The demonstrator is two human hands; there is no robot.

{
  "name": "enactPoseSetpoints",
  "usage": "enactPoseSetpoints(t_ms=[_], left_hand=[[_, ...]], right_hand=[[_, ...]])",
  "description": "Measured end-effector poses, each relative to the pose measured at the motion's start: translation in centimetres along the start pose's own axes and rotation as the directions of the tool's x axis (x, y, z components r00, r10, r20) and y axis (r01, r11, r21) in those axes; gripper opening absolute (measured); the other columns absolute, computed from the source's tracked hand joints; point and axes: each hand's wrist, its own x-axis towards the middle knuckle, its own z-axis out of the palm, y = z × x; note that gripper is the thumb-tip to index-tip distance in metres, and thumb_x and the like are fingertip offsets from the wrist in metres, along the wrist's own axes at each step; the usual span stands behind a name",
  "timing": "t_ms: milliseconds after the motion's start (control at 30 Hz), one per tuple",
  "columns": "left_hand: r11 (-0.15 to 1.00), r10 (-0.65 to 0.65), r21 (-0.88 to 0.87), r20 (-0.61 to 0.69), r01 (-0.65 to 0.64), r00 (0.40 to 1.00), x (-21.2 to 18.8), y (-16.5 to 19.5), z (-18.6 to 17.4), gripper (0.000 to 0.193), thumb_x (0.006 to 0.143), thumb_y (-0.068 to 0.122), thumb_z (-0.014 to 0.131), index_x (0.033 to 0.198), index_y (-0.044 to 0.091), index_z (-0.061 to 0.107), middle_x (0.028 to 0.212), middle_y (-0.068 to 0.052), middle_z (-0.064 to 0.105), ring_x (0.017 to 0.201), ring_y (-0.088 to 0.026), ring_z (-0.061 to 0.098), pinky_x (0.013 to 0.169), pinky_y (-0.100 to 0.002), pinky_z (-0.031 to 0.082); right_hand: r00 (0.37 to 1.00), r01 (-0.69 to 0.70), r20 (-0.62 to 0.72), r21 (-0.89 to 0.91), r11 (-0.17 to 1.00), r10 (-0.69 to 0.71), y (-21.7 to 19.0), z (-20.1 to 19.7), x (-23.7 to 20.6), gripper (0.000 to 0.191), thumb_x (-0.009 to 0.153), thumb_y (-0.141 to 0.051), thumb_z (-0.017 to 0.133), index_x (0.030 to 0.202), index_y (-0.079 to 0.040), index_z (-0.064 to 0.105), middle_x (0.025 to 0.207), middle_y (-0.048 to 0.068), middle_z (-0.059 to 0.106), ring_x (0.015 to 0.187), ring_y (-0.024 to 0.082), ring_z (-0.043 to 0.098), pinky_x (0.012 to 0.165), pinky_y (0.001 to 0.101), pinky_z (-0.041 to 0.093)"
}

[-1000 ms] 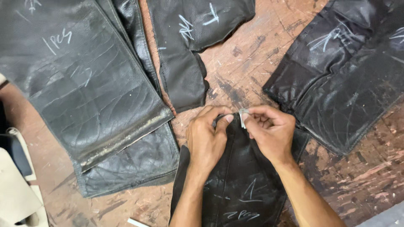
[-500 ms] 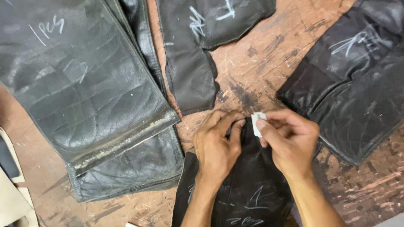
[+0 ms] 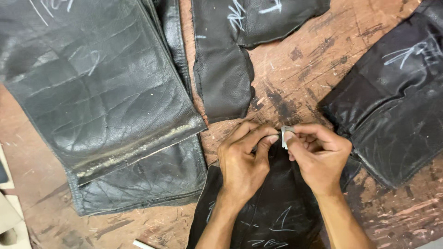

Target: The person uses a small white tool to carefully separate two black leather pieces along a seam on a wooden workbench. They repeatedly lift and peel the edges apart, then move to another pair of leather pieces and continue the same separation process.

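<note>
Between both hands, from the head view: pinching a small pale blade-like piece [image 3: 285,134] at the top edge of a black leather panel [image 3: 272,207]. Left hand [image 3: 243,162] curling narrow, fingertips gripping the leather edge just beside the pale piece; right hand [image 3: 318,154] closing thumb and forefinger on that piece, remaining fingers folded in. Probably working best by keeping the leather edge taut between the fingertips, holding the pale piece at a shallow angle and guiding it slowly, so nothing slips toward the left fingers. Lying under the wrists and running toward the body, the panel looking soft, matte and finely grained, bearing white chalk strokes. Up and left of the left hand, resting a large stacked leather piece [image 3: 92,92], creased and wrinkled, with a pale scuffed seam along its lower edge. Straight above the hands, sitting a narrower folded leather strip [image 3: 226,69] with a ragged outline. Right of the right hand, spreading another dark leather heap [image 3: 397,106], chalk-marked too. Showing beneath everything, a worn reddish wooden table [image 3: 295,64], scratched and stained dark.
</note>
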Motion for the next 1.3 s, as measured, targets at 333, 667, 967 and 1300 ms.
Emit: enactPoseSetpoints(t_ms=[333, 667, 967, 1300], left_hand=[[0.999, 0.027, -0.016, -0.019, -0.028, 0.999, -0.28, -0.38, 0.15, 0.010, 0.086, 0.001, 0.077, 0.095, 0.005, 0.076, 0.086, -0.007, 0.068, 0.079, -0.023, 0.068, 0.073, -0.034, 0.053], [0.999, 0.034, -0.028, -0.026, -0.034, 0.999, -0.56, -0.67, 0.34, 0.012, 0.087, 0.001, 0.077, 0.098, 0.005, 0.076, 0.090, -0.005, 0.071, 0.081, -0.020, 0.069, 0.073, -0.033, 0.055], [0.996, 0.015, -0.093, -0.023, -0.017, 1.000, -0.64, -0.48, -0.05, 0.013, 0.087, -0.002, 0.076, 0.099, 0.005, 0.076, 0.092, -0.006, 0.072, 0.084, -0.020, 0.069, 0.077, -0.031, 0.055], [0.994, -0.004, -0.111, -0.009, 0.003, 1.000, -0.74, -0.64, 0.02, 0.012, 0.087, -0.002, 0.077, 0.098, 0.003, 0.076, 0.090, -0.007, 0.072, 0.081, -0.018, 0.069, 0.074, -0.030, 0.055]], right_hand=[[1.000, 0.005, 0.005, -0.012, 1.000, -0.005, -0.31, 0.02, -0.09, 0.009, 0.090, 0.011, 0.073, 0.098, 0.008, 0.072, 0.079, 0.005, 0.069, 0.061, 0.004, 0.059, 0.053, 0.0182, 0.045], [1.000, 0.011, 0.003, -0.045, 0.999, -0.011, -0.41, 0.12, -0.10, 0.008, 0.091, 0.011, 0.073, 0.099, 0.008, 0.072, 0.077, 0.005, 0.069, 0.060, 0.005, 0.059, 0.052, 0.0184, 0.045], [1.000, 0.029, 0.004, -0.081, 0.996, -0.029, -0.24, -0.23, -0.35, 0.010, 0.090, 0.010, 0.075, 0.100, 0.008, 0.072, 0.077, 0.005, 0.068, 0.059, 0.004, 0.058, 0.052, 0.0173, 0.042], [0.997, 0.066, 0.037, -0.079, 0.995, -0.063, 0.33, -0.59, -0.31, 0.012, 0.090, 0.010, 0.076, 0.100, 0.007, 0.073, 0.078, 0.005, 0.068, 0.062, 0.003, 0.057, 0.053, 0.0173, 0.039]])
